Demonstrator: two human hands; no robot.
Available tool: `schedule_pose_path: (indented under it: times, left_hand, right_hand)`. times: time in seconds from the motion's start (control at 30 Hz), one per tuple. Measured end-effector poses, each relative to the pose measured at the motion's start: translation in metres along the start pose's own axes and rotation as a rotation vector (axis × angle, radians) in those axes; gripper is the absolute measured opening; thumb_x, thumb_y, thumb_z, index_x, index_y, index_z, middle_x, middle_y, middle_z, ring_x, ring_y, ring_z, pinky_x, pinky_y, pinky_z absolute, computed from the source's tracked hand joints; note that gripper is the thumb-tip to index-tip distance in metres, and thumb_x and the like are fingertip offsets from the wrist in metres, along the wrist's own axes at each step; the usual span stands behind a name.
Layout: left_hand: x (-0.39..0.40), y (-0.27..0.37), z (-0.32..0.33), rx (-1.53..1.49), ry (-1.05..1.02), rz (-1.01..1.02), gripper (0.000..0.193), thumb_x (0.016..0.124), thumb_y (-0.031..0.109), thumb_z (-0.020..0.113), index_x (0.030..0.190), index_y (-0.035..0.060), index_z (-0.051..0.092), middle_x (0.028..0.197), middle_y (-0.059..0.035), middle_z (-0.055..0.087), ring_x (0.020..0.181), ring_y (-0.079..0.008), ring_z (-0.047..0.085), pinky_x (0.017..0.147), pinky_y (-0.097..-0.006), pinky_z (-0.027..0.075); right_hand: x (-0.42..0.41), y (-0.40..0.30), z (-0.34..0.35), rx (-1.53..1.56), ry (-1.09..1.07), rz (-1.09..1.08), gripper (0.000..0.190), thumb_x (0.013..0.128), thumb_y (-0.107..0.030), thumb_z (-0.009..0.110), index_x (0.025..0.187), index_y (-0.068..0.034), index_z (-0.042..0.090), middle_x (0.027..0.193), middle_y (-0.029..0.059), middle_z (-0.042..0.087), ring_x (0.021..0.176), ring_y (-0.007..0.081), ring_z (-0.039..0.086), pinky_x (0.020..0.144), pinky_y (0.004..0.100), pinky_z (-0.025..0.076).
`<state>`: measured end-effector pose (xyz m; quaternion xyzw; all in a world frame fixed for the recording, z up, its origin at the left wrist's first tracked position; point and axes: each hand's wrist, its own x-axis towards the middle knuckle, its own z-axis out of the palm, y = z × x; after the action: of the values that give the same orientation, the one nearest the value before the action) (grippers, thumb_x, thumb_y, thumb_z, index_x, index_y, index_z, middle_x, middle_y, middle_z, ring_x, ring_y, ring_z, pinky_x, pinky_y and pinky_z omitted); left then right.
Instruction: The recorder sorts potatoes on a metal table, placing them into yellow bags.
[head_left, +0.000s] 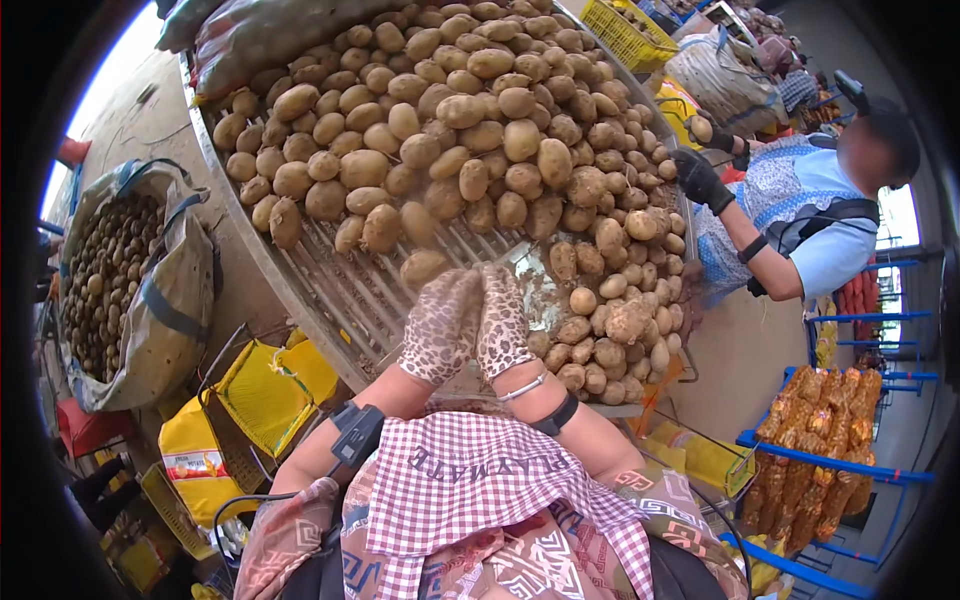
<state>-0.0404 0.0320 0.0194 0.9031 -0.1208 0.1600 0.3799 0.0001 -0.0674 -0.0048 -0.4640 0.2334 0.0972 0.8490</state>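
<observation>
A large heap of potatoes (450, 135) covers the upper part of a slatted metal sorting table (337, 277). My left hand (441, 326) and my right hand (504, 319), in leopard-print gloves, are side by side and touching at the table's near edge. A potato (424, 268) lies right at the left fingertips; whether they touch it cannot be told. The fingers point away from the camera and partly hide each other. Right of my right hand, smaller potatoes (615, 345) are piled beside a dirty, shiny patch (534, 285) of the table.
Across the right edge, a co-worker (795, 202) in black gloves holds a potato (700, 129). A large woven sack of potatoes (169, 300) stands left. Yellow bags (199, 457) hang near the table's lower left. Filled net bags (817, 442) rest on a blue rack (840, 466) at right.
</observation>
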Motion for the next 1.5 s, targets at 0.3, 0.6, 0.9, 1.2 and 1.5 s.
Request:
schedule_pose_path:
  times: [0.3, 0.6, 0.9, 1.2, 1.5]
  left_hand:
    - [0.006, -0.014, 0.050, -1.117, -0.381, -1.308, 0.037, 0.097, 0.031, 0.045, 0.116, 0.0008, 0.057, 0.093, -0.0104, 0.067, 0.089, -0.0225, 0.065, 0.073, -0.0334, 0.055]
    - [0.000, -0.095, 0.025, -2.292, -0.081, -1.102, 0.042, 0.090, 0.036, 0.058, 0.117, 0.0035, 0.055, 0.099, -0.0134, 0.065, 0.073, -0.0255, 0.065, 0.058, -0.0367, 0.057]
    - [-0.016, -0.072, 0.020, -1.978, 0.157, -1.485, 0.042, 0.094, 0.039, 0.048, 0.104, 0.0005, 0.062, 0.091, -0.0137, 0.068, 0.077, -0.0261, 0.067, 0.061, -0.0381, 0.057]
    - [0.009, -0.053, -0.009, -2.214, 0.022, -1.245, 0.042, 0.093, 0.035, 0.052, 0.115, -0.0009, 0.056, 0.098, -0.0177, 0.065, 0.082, -0.0275, 0.067, 0.070, -0.0396, 0.059]
    - [0.037, -0.064, 0.008, -1.499, -0.072, -0.699, 0.055, 0.091, 0.030, 0.059, 0.136, 0.0058, 0.038, 0.123, -0.0108, 0.054, 0.108, -0.0180, 0.056, 0.086, -0.0322, 0.053]
  right_hand:
    - [0.000, -0.026, -0.035, -0.701, -0.332, -0.523, 0.018, 0.080, -0.011, 0.066, 0.097, -0.003, 0.064, 0.091, 0.0078, 0.064, 0.086, 0.0187, 0.061, 0.082, 0.0316, 0.049]
    - [0.021, -0.046, 0.007, -0.503, -0.544, -0.027, 0.028, 0.090, -0.006, 0.056, 0.118, -0.001, 0.055, 0.119, 0.0106, 0.056, 0.114, 0.0173, 0.051, 0.099, 0.0305, 0.040]
    - [0.160, -0.099, 0.067, -1.357, -0.143, -1.141, 0.059, 0.076, -0.021, 0.070, 0.127, -0.001, 0.047, 0.128, 0.0270, 0.047, 0.125, 0.0401, 0.041, 0.107, 0.0437, 0.032]
    - [0.167, -0.096, 0.053, -0.899, -0.422, -0.584, 0.045, 0.082, -0.016, 0.061, 0.125, -0.007, 0.052, 0.122, 0.0167, 0.054, 0.109, 0.0319, 0.056, 0.088, 0.0354, 0.051]
    - [0.073, -0.063, 0.027, -0.701, -0.536, -0.168, 0.022, 0.088, -0.016, 0.061, 0.105, -0.004, 0.058, 0.110, 0.0130, 0.061, 0.099, 0.0279, 0.061, 0.087, 0.0383, 0.052]
